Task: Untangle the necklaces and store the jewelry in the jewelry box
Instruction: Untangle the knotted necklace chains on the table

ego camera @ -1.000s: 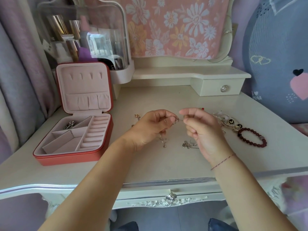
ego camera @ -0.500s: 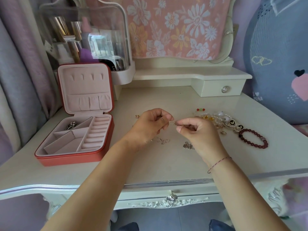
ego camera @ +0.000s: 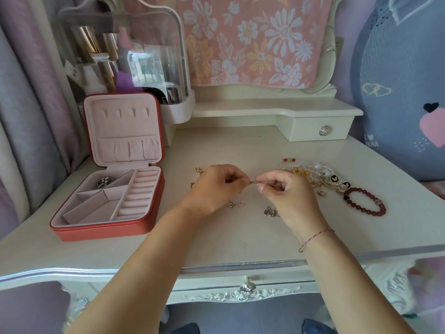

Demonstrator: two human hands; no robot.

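Observation:
My left hand (ego camera: pixel 218 186) and my right hand (ego camera: pixel 286 191) meet over the middle of the dressing table, each pinching one end of a thin silver necklace clasp (ego camera: pixel 252 182). Parts of the chain with small pendants (ego camera: pixel 271 211) lie on the tabletop below my hands. A red jewelry box (ego camera: pixel 108 227) with pink lining stands open at the left, one silver piece (ego camera: pixel 103 183) in its back compartment. A pile of pearl and gold bead jewelry (ego camera: pixel 315 174) and a dark red bead bracelet (ego camera: pixel 364 201) lie at the right.
A clear cosmetics case (ego camera: pixel 125 56) stands behind the box. A small drawer unit (ego camera: pixel 322 131) sits at the back right. Small gold pieces (ego camera: pixel 198 170) lie left of my left hand. A grey plush cushion (ego camera: pixel 404 88) leans at the far right.
Both hands have sunk a little toward the table and drawn together, fingertips now meeting on the clasp. My right hand moved off the bead pile, which now shows fully.

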